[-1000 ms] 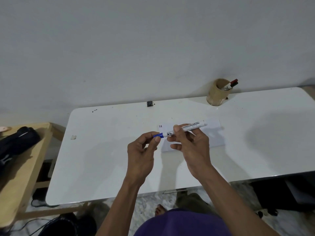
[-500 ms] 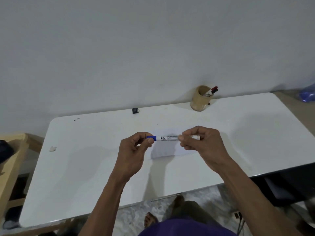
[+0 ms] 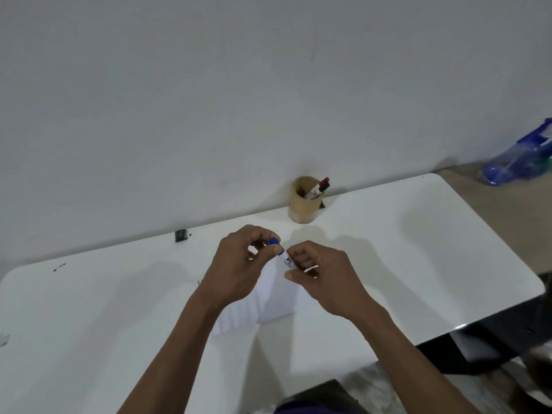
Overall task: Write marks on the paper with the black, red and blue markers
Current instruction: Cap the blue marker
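Observation:
Both hands hold the blue marker (image 3: 289,261) above the white paper (image 3: 268,306) on the white table (image 3: 388,264). My left hand (image 3: 239,264) pinches the marker's blue cap (image 3: 275,244) between thumb and fingers. My right hand (image 3: 322,279) grips the white barrel, which points up and left. The red marker (image 3: 323,183) and the black marker (image 3: 321,189) stand in a tan cup (image 3: 303,207) at the back of the table, beyond the hands. The paper lies flat under and in front of the hands, partly hidden by them.
A small black object (image 3: 180,236) lies near the wall at the back left. The wall runs right behind the table. A blue plastic bag (image 3: 519,159) lies off the table at the far right. The table's front edge is at the lower right.
The view has swung left and closer. The marker has turned from level to tilted, cap end up and away, and both hands have drawn closer together around it.

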`<action>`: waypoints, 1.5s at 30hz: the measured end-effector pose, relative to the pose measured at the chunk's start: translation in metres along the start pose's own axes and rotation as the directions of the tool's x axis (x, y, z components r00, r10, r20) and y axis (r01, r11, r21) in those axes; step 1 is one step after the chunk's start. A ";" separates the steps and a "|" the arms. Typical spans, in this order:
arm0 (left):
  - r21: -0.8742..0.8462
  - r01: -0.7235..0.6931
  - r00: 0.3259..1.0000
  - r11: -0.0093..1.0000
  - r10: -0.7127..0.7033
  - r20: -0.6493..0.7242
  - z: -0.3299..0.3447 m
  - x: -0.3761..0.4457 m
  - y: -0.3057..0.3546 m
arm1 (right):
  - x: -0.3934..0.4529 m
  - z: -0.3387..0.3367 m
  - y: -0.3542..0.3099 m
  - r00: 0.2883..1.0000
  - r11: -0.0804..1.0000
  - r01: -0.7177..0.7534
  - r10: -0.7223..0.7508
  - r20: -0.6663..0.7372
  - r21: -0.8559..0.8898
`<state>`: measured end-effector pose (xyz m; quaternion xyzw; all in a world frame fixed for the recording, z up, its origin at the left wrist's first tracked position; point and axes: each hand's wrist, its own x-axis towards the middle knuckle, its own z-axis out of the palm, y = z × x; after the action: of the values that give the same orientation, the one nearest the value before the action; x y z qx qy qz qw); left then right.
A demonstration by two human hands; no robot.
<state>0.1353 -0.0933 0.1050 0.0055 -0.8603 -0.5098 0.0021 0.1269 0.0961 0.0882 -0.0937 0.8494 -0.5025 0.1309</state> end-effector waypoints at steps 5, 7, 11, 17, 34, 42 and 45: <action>-0.052 0.134 0.981 0.990 -0.140 -0.131 0.033 0.049 0.009 | 0.043 -0.044 0.013 0.978 0.987 0.100 -0.075 -0.193 0.123; -0.048 0.189 0.964 0.981 -0.194 -0.182 0.046 0.068 0.005 | 0.067 -0.061 0.015 0.941 0.971 0.157 -0.093 -0.326 0.178; -0.010 0.239 0.942 0.971 -0.234 -0.241 0.079 0.104 -0.007 | 0.116 -0.085 0.016 0.843 0.948 0.235 -0.087 -0.532 0.217; -0.037 0.278 0.928 0.960 -0.279 -0.246 0.118 0.140 -0.014 | 0.172 -0.089 0.024 0.803 0.950 0.268 -0.126 -0.583 0.163; -0.067 0.124 0.941 0.990 -0.139 -0.309 0.131 0.154 -0.027 | 0.194 -0.054 0.070 0.869 0.988 0.084 -0.007 -0.495 0.133; -0.096 0.101 0.938 0.990 -0.127 -0.321 0.135 0.154 -0.033 | 0.194 -0.055 0.068 0.872 0.986 0.053 0.033 -0.489 0.161; -0.120 0.114 0.936 0.986 -0.147 -0.319 0.135 0.153 -0.033 | 0.191 -0.056 0.068 0.876 0.985 0.054 0.031 -0.481 0.163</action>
<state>-0.0186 0.0073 0.0112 0.1466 -0.8192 -0.5431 0.1111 -0.0740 0.1190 0.0299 0.0409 0.8082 -0.5820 -0.0801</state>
